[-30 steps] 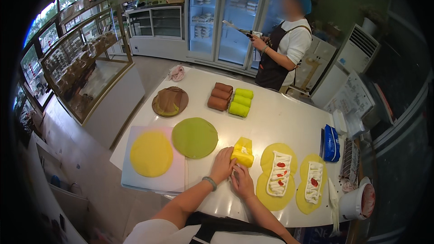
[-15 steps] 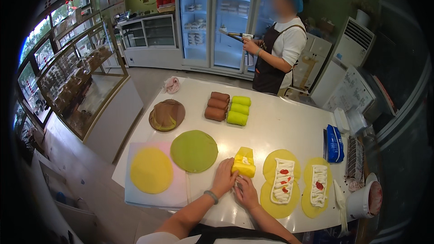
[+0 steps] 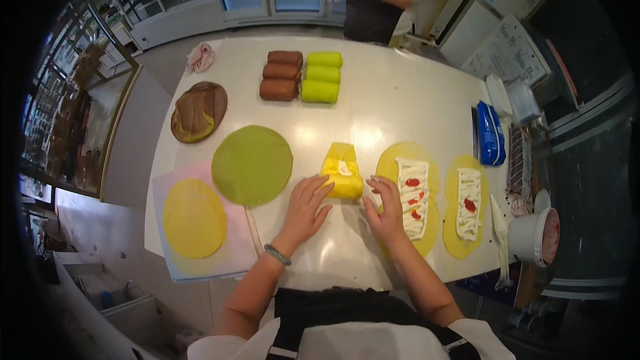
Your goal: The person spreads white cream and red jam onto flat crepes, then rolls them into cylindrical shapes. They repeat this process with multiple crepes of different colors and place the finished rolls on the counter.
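- While the left hand [image 3: 305, 210] and the right hand [image 3: 387, 212] sit around the middle of the frame, the yellow roll [image 3: 343, 185] is right between them, lying on the white table [image 3: 373, 123]. Its narrower flap [image 3: 343, 151] points toward the top of the frame, with a bit of white filling showing.
- As for grip, the left hand is loosely open, thumb out to the side. Its fingertips are right at the roll's left edge, can't tell if they're actually touching.
- Meanwhile the right hand is half open, fingers bent, thumb apart, nothing in it. It's just beside the roll's right end and covers part of a yellow pancake [image 3: 387, 160].
- That pancake, right of centre, has a strip of white cream [image 3: 415, 217] with red bits on top. Another cream-topped pancake [image 3: 459, 249] is further right.
- Left of centre there's a green pancake [image 3: 252, 165], and lower left a plain yellow round [image 3: 194, 219] on a pale board [image 3: 239, 248].
- Brown pancakes [image 3: 199, 110] are upper left, with brown rolls [image 3: 281, 75] and green rolls [image 3: 323, 77] next to each other at upper centre.
- Over on the right: a blue packet [image 3: 491, 133], a piping bag [image 3: 501, 240] and a white tub [image 3: 525, 237] with red smears inside.
- At the top, a co-worker [image 3: 373, 3] in a dark apron, partly cut off.
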Demonstrator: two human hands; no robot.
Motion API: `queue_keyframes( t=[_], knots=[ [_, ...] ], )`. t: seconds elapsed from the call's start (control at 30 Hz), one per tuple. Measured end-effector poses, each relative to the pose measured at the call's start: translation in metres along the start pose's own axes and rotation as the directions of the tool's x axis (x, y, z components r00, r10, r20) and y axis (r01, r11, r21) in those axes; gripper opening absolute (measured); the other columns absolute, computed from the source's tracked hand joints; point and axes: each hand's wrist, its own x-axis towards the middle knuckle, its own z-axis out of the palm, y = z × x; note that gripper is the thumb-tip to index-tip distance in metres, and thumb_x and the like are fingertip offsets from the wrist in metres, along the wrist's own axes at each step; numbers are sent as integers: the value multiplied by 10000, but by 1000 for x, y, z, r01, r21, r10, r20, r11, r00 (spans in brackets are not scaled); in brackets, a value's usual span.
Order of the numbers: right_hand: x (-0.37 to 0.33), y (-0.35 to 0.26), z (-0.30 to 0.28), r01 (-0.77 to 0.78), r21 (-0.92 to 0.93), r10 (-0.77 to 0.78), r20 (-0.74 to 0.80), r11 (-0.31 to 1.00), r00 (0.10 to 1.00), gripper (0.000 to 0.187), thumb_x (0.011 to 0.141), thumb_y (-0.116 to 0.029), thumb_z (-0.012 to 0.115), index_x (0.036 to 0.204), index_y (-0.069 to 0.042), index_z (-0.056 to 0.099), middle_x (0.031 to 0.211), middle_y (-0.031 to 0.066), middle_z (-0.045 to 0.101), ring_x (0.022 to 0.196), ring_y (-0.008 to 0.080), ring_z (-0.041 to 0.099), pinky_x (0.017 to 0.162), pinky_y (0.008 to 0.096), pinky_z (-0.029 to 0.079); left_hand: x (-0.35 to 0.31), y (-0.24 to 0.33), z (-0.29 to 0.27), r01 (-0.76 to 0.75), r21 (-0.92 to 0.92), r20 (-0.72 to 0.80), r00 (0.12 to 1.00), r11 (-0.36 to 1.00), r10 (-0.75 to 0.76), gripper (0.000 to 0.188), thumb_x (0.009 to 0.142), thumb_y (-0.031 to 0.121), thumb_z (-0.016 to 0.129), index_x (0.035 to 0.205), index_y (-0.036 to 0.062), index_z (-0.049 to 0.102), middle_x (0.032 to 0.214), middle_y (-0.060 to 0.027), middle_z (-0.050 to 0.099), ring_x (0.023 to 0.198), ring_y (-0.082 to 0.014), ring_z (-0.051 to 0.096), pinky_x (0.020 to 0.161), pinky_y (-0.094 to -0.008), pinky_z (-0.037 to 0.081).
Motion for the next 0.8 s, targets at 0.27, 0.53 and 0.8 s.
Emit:
queue_keyframes(
  t=[0.27, 0.53, 0.8],
  knots=[
    [29, 16, -8, 300, -156, -236, 332, 941, 913, 560, 790, -128, 848, 1322, -128, 674, 1375, 32, 647, 1353, 292, 548, 1134, 469, 447, 14, -33, -10, -168, 97, 202, 968, 981, 146, 607, 855, 244, 796, 1424, 165, 603, 1442, -56, 567, 1406, -335, 453, 1212, -556, 341],
    [63, 40, 2, 261, -192, -183, 345, 946, 920, 513, 844, -136, 795, 1342, -120, 672, 1390, 57, 646, 1349, 313, 552, 1115, 467, 455, 57, -48, 1, -29, -18, 153, 988, 999, 32, 413, 954, 231, 693, 1339, 96, 630, 1400, -125, 549, 1359, -390, 465, 1160, -522, 360],
    [74, 40, 29, 315, -131, -255, 342, 940, 904, 556, 908, -195, 741, 1429, -73, 587, 1433, 156, 598, 1389, 372, 519, 1187, 516, 401, 108, -80, 22, 60, 21, 52, 997, 998, -61, 219, 1023, 197, 596, 1156, 61, 705, 1345, -143, 579, 1288, -372, 482, 1107, -462, 383]
  ],
)
